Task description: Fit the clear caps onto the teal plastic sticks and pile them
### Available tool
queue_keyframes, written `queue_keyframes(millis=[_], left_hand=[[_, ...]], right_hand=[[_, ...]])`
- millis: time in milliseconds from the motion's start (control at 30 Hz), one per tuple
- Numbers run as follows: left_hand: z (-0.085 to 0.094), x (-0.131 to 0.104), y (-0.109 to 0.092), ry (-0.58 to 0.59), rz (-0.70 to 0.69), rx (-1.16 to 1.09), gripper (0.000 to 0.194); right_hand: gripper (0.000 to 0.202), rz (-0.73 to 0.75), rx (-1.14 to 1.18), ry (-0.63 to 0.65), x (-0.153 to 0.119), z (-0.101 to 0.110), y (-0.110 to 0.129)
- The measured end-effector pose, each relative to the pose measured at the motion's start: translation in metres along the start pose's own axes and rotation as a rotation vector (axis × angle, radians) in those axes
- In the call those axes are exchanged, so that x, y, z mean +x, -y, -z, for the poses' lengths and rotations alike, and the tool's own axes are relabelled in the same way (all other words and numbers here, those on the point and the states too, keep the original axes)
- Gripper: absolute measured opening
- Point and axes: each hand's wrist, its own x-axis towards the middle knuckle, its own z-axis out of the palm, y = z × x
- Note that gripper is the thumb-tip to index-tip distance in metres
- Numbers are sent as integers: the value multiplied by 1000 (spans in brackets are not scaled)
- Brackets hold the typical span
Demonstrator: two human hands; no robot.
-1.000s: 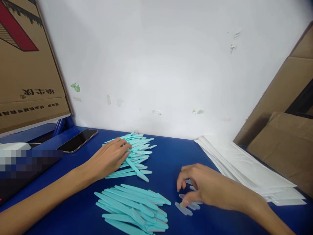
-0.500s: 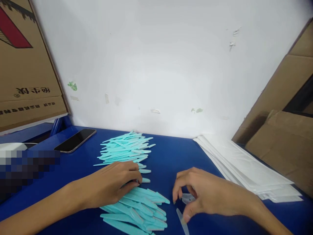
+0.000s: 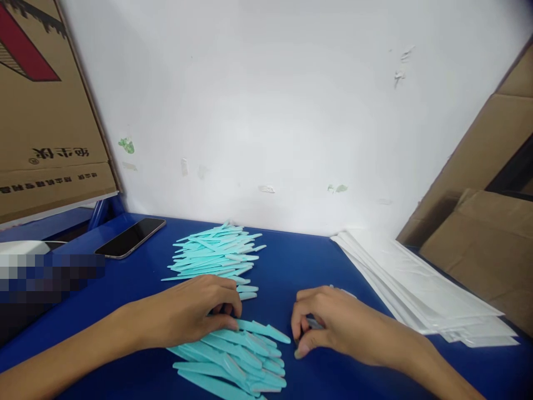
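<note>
Slim turquoise pieces lie in two heaps on the blue table, a far heap (image 3: 216, 253) and a near heap (image 3: 233, 361). My left hand (image 3: 191, 311) is between them, its fingers curled and thumb and forefinger nearly together at the near heap's upper edge; what they grip, if anything, is hidden. To the right of the near heap, my right hand (image 3: 333, 322) has its fingers curled toward the thumb, low over the table. Small translucent pieces (image 3: 315, 323) show partly inside and behind that hand; whether they are gripped is unclear.
A black phone (image 3: 131, 238) lies at the back left. White flat bags (image 3: 416, 283) are stacked on the right. Cardboard boxes stand at left (image 3: 54, 111) and right (image 3: 491, 222). A white wall (image 3: 266, 111) rises behind the table (image 3: 287, 261).
My right hand has closed its fingers, and the translucent piece below its thumb no longer shows. A turquoise piece beside my left fingers has shifted up to the far heap.
</note>
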Motion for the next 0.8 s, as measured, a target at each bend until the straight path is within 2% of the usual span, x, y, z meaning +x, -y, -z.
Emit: queue_keyframes(millis=[133,300,567,667,800], left_hand=[[1,-2,-2,1,6,8,13],[-2,-4,-2,-33,-8,37,12],[-4,1,3,-147,-50,71,18],[-7,2,8,-200,-64,146,18],[-11,4,14,-250,-87,242,19]], right_hand=[[12,45,-73,-55,0,-1,3],[19,82,-204,-134,1,-3,8],[24,82,-299,-326,4,-6,-7],[23,52,-273,-353,5,-6,-9],[23,94,-134,-338,5,-8,-12]])
